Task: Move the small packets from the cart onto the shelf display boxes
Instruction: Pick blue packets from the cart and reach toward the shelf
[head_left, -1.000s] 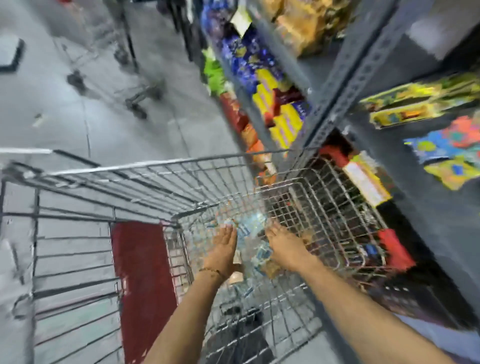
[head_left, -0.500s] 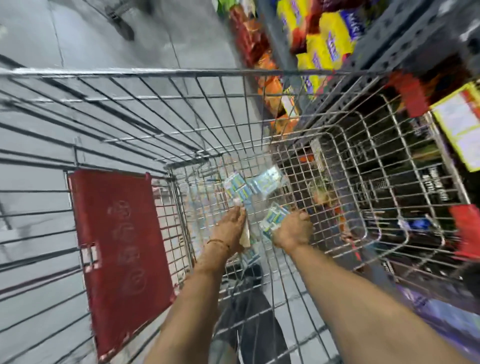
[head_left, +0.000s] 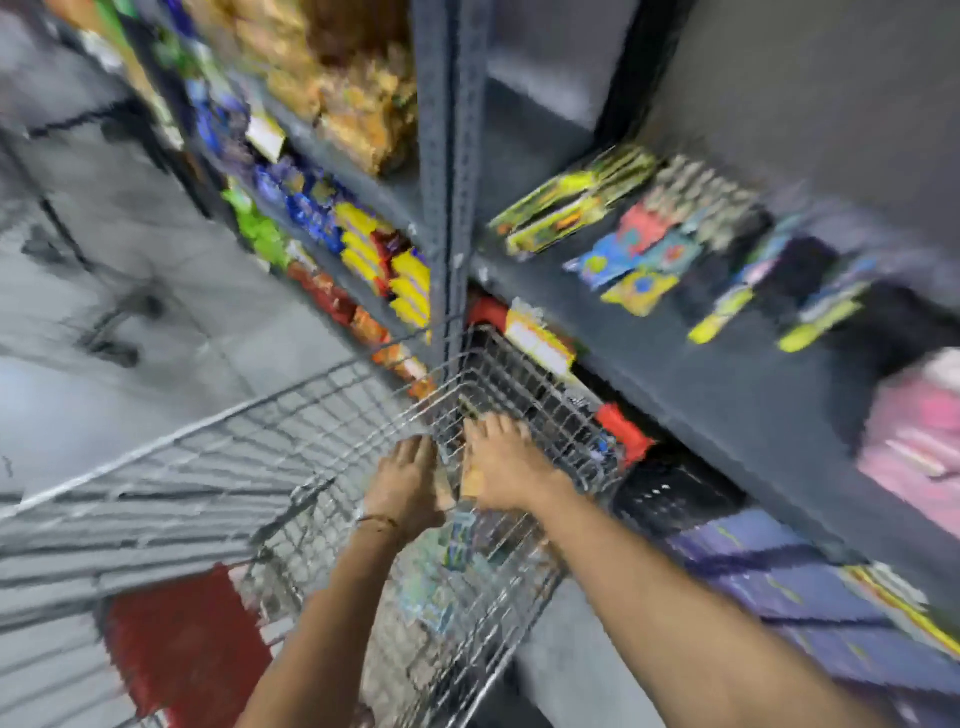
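The view is blurred by motion. My left hand (head_left: 408, 483) and my right hand (head_left: 506, 462) are held close together above the wire cart (head_left: 208, 426). Pressed between them is a bundle of small packets (head_left: 470, 486), and a blue-green one (head_left: 457, 540) hangs below it. More small packets (head_left: 431, 597) lie on the cart's floor beneath my forearms. Colourful display boxes (head_left: 639, 254) stand on the grey shelf (head_left: 675, 364), up and to the right of my hands.
A grey shelf post (head_left: 452, 182) rises just beyond the cart's far corner. Snack bags (head_left: 363, 244) fill the shelves to its left. The cart's red seat flap (head_left: 187, 644) is at lower left. Another cart (head_left: 114, 322) stands on the floor at left.
Both hands have closed on packets in the cart and risen together. The camera has swung up from the cart's floor toward the shelf.
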